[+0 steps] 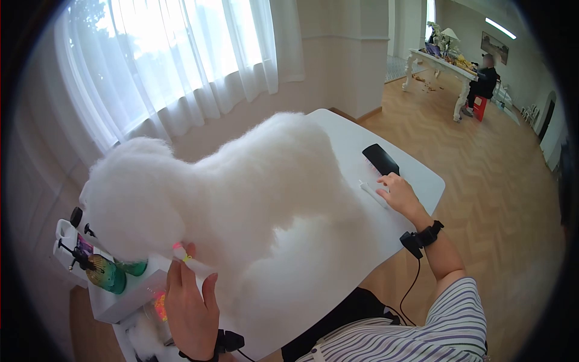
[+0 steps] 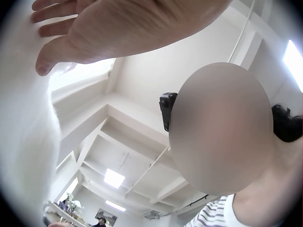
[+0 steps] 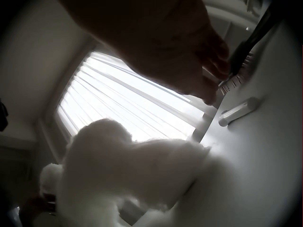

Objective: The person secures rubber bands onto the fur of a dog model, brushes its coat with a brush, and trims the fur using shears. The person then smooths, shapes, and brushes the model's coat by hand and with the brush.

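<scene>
A fluffy white animal-shaped form (image 1: 259,175) lies across the white table (image 1: 422,181). At the underside of its rounded end, my left hand (image 1: 192,308) has its fingers extended beside a white tuft with pink and yellow-green bands (image 1: 187,258). The left wrist view shows that hand (image 2: 109,30) with fingers spread against the white fluff (image 2: 23,118). My right hand (image 1: 402,194), fingers slightly bent, is at the near end of a black bristled brush (image 1: 380,159); contact cannot be told. Beside it lies a slim white tube-like item (image 3: 239,111).
Green bottles with black pumps (image 1: 106,274) stand at the table's left end, by a white box (image 1: 129,298). Small orange and pink pieces (image 1: 160,306) lie close to my left hand. A curtained window (image 1: 175,60) is behind. Far right, a person sits at another table (image 1: 443,63).
</scene>
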Demonstrator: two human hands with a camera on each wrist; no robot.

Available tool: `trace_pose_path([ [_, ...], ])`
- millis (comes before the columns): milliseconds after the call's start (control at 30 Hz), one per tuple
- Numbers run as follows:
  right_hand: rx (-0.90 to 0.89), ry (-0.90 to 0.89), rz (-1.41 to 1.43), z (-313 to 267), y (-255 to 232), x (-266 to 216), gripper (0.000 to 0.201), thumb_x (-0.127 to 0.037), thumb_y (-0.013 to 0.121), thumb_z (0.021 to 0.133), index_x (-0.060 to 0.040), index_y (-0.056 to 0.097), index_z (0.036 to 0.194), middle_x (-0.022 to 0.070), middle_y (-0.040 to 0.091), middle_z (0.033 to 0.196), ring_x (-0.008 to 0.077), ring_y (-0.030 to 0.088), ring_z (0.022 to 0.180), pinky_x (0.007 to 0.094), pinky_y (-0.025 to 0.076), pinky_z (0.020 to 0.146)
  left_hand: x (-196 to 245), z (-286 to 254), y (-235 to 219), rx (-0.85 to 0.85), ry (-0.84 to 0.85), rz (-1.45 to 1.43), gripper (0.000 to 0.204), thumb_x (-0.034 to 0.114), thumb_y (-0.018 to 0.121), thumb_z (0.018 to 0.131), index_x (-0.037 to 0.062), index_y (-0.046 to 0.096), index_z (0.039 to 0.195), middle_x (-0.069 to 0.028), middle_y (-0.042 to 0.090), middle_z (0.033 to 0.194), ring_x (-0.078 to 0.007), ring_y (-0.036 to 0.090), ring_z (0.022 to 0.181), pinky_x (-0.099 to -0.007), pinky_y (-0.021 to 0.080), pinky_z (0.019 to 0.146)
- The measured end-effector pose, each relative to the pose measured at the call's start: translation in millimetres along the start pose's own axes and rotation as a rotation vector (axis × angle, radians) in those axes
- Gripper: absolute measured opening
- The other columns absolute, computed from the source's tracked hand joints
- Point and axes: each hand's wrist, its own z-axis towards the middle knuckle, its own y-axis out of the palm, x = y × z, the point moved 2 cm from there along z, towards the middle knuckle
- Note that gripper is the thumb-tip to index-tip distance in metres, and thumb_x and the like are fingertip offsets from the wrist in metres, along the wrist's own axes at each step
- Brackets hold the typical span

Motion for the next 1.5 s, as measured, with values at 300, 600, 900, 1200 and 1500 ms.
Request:
trace_pose_path([
  [300, -0.006, -0.218, -0.100, 20.2, 54.0, 23.7, 0.029, -0.011, 0.064, 0.069, 0.0006, 0.058, 0.095, 0.0193, 0.059, 0.083, 0.0330, 0.059, 0.082, 0.0387, 0.047, 0.075, 10.8, 1.9, -9.9, -0.116, -0.068, 0.034, 0.046, 0.016, 0.060, 0.084, 0.0007, 0.047, 0.125, -0.0223, 0.052, 0.121, -0.0411, 0.052, 0.104, -0.0430, 0.046, 0.081],
  [600, 0.819, -0.564, 0.469, 38.3, -77.2, -128.3, 0.018, 0.006, 0.063, 0.077, -0.0010, 0.061, 0.093, 0.0112, 0.057, 0.094, 0.0236, 0.061, 0.085, 0.0296, 0.051, 0.070, -12.3, -23.4, 19.1, 0.171, 0.075, -0.119, 0.044, 0.002, 0.059, 0.082, -0.0020, 0.045, 0.124, -0.0189, 0.052, 0.119, -0.0356, 0.054, 0.107, -0.0394, 0.047, 0.085],
  [900, 0.368, -1.136, 0.779, 28.7, -55.5, -266.8, 0.039, 0.017, 0.055, 0.067, 0.0001, 0.060, 0.102, 0.0137, 0.055, 0.109, 0.0285, 0.059, 0.099, 0.0322, 0.051, 0.082, -71.7, -30.4, 78.7, 0.665, -0.220, -0.923, 0.018, 0.002, 0.052, 0.089, 0.0017, 0.051, 0.107, -0.0085, 0.057, 0.104, -0.0179, 0.058, 0.095, -0.0279, 0.049, 0.079],
  [1200, 0.519, -0.907, 0.410, 62.9, -64.3, -229.5, 0.015, -0.008, 0.061, 0.082, -0.0055, 0.062, 0.097, 0.0082, 0.065, 0.098, 0.0244, 0.057, 0.104, 0.0396, 0.035, 0.100, -92.6, -40.5, 106.9, 0.217, -0.312, -0.789, 0.022, 0.006, 0.058, 0.085, -0.0024, 0.053, 0.105, -0.0091, 0.057, 0.097, -0.0158, 0.058, 0.090, -0.0278, 0.049, 0.080],
  [1500, 0.489, -0.555, 0.614, 73.9, -48.6, -155.5, 0.014, -0.015, 0.062, 0.084, -0.0059, 0.064, 0.095, 0.0113, 0.066, 0.093, 0.0284, 0.062, 0.087, 0.0372, 0.046, 0.079, -99.9, -48.7, 120.9, 0.195, -0.249, -0.874, 0.023, 0.011, 0.058, 0.087, -0.0041, 0.055, 0.104, -0.0104, 0.061, 0.090, -0.0175, 0.060, 0.086, -0.0306, 0.048, 0.084],
])
